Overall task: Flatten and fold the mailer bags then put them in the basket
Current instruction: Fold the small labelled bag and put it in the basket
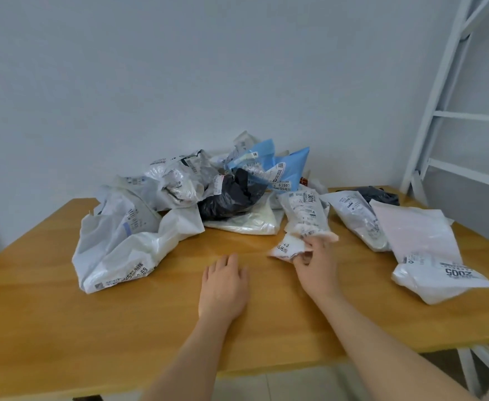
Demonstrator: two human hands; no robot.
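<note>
Barely begun — the right hand (314,263) apparently pinched a small white mailer (304,224), the left hand (224,282) lay flat, open, and the crumpled pile (179,198) waited — no basket visible.

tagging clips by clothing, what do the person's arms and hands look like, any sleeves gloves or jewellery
Both arms are bare from the frame's lower edge to the wrist: no sleeves show. The left hand and right hand wear no gloves, and no watch, bracelet or ring is visible. Nails look short and unpainted, though the picture is slightly blurred there.
</note>
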